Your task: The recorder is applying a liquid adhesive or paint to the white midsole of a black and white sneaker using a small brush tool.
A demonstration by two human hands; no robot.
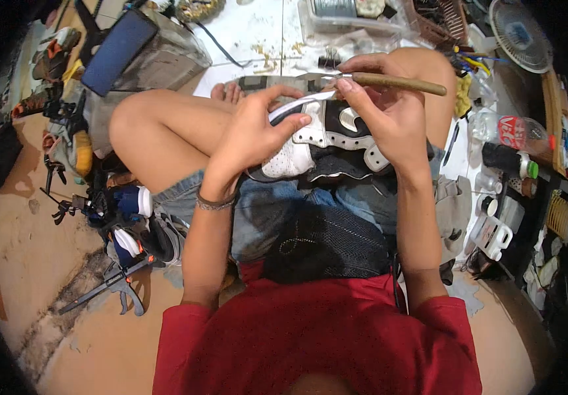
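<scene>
On the person's lap, seen from the head camera, lies a black and white sneaker (327, 141), with its toe turned to the person's left and its sole facing away from the body. It rests on the denim shorts (267, 210), between the two bent knees.

The left hand (254, 131) is closed on the toe end of the sneaker: the thumb presses on the white toe cap and the fingers curl over the upper edge, where a white strip of the sole (300, 102) stands a little apart from the shoe. The right hand (383, 108) is above the heel half of the sneaker and grips a knife with a brown wooden handle (399, 82). The handle points away to the person's right, and the metal blade (317, 77) reaches left to the sole edge of the sneaker, close to the left fingertips.

Left of the sneaker, on the floor beside the person's left thigh, lie other shoes (132, 227) in blue, white and black, and near them a bar clamp (109, 283). Right of the sneaker stand a clear plastic bottle (511, 128) with a red label and a small white container (491, 234). Farther beyond the sneaker, at the upper right, is a small white fan (519, 33).
</scene>
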